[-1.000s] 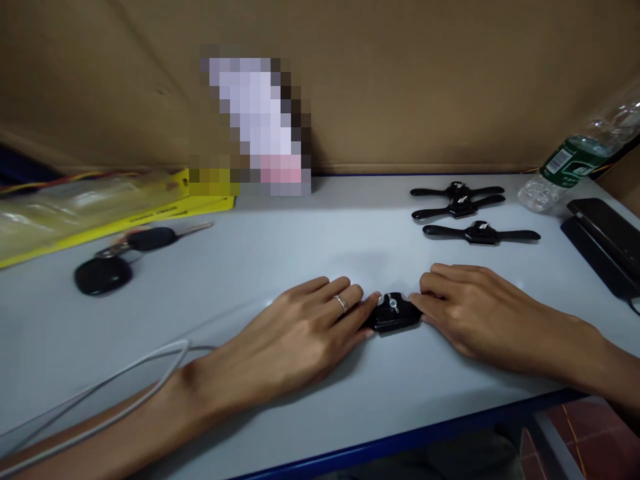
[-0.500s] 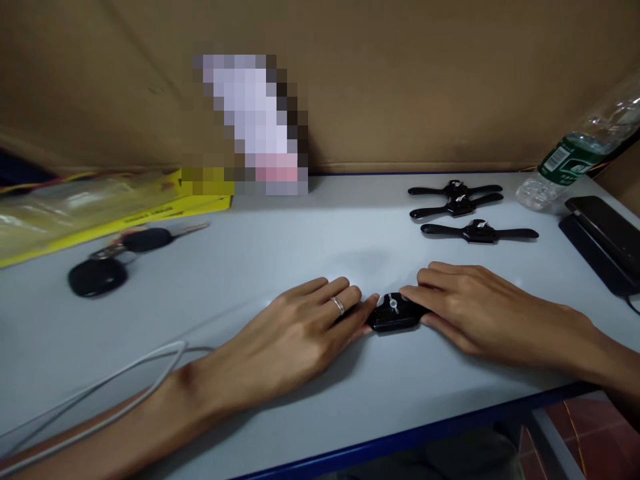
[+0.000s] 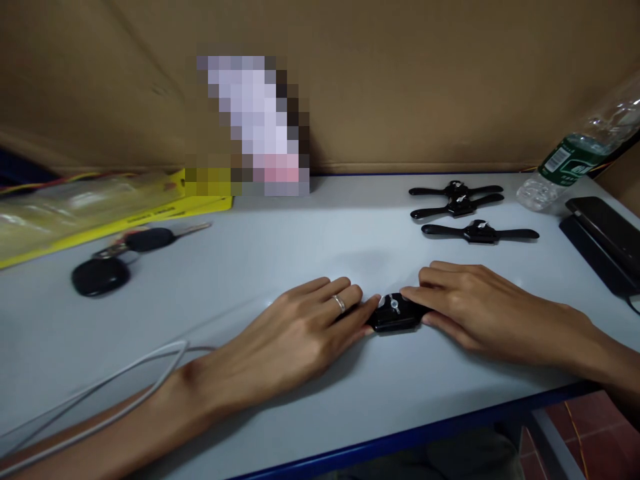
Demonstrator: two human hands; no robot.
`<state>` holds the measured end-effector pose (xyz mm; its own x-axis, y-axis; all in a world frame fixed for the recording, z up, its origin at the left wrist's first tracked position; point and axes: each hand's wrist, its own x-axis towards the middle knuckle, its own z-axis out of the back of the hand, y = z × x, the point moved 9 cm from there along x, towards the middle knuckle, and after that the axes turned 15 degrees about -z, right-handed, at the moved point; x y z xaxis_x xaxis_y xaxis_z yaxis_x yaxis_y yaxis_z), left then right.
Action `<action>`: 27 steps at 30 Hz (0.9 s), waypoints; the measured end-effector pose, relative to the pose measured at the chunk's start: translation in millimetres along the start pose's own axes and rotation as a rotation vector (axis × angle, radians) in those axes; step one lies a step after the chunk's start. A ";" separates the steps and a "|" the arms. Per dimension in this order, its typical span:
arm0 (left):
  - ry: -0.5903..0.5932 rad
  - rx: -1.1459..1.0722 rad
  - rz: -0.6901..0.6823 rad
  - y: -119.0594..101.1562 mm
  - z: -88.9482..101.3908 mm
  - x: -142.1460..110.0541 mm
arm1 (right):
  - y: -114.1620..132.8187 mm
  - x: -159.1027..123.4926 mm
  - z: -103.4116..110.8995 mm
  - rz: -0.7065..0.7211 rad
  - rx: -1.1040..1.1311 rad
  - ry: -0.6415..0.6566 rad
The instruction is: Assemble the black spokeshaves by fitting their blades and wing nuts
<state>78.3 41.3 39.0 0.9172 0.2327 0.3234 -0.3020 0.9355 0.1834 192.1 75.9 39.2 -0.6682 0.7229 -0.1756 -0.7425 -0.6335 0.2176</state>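
Observation:
Between my two hands a black spokeshave (image 3: 399,316) rests low over the table, its silver screw and metal fittings facing up. My left hand (image 3: 315,327), with a ring on one finger, is closed round one handle, the thumb and index finger against the body. Round the other handle my right hand (image 3: 467,307) is closed, its index finger reaching onto the top of the body. Both handles are mostly hidden by my fingers. Farther back on the right lie more black spokeshaves: one (image 3: 480,232) alone, and two others (image 3: 461,203) close together behind it.
A plastic bottle (image 3: 567,160) with a green label leans at the back right, beside a dark phone (image 3: 607,230). Keys with a black fob (image 3: 101,276) lie on the left, before a yellow packet (image 3: 165,210). A white cable (image 3: 160,373) crosses my left forearm. Cardboard (image 3: 400,80) stands behind.
Both hands keep the same hold on the spokeshave. The whole view has shifted very slightly; nothing else has visibly moved.

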 end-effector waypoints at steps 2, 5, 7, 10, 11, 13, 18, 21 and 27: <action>0.016 -0.029 0.035 3.2 -3.0 -0.2 | 0.6 -0.5 -0.1 -0.005 -0.004 0.005; 0.036 -0.071 0.046 4.4 -6.8 0.4 | 2.4 -1.4 0.2 -0.004 -0.016 0.006; 0.032 -0.092 0.043 4.2 -6.8 0.7 | 3.8 -1.8 0.9 0.000 -0.032 -0.003; 0.032 -0.091 0.044 4.1 -6.0 0.4 | 4.5 -1.8 1.0 -0.003 -0.047 -0.009; 0.035 -0.086 0.042 4.0 -5.8 0.2 | 4.6 -1.7 1.0 -0.003 -0.048 -0.011; 0.041 -0.088 0.044 4.4 -6.4 -0.3 | 5.3 -1.8 1.4 0.005 -0.049 -0.023; 0.045 -0.066 0.051 5.3 -8.4 -0.9 | 4.0 -1.1 1.6 0.002 -0.049 -0.026; 0.050 -0.011 0.033 2.9 -7.1 -0.9 | 3.9 -0.8 2.8 -0.001 -0.077 -0.025; 0.044 -0.004 0.013 0.7 -2.9 -1.0 | 7.6 -2.0 4.8 0.031 -0.107 -0.042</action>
<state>78.0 42.5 36.1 0.9237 0.2563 0.2847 -0.3131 0.9333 0.1757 188.0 71.0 45.8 -0.6903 0.7119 -0.1294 -0.7235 -0.6801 0.1184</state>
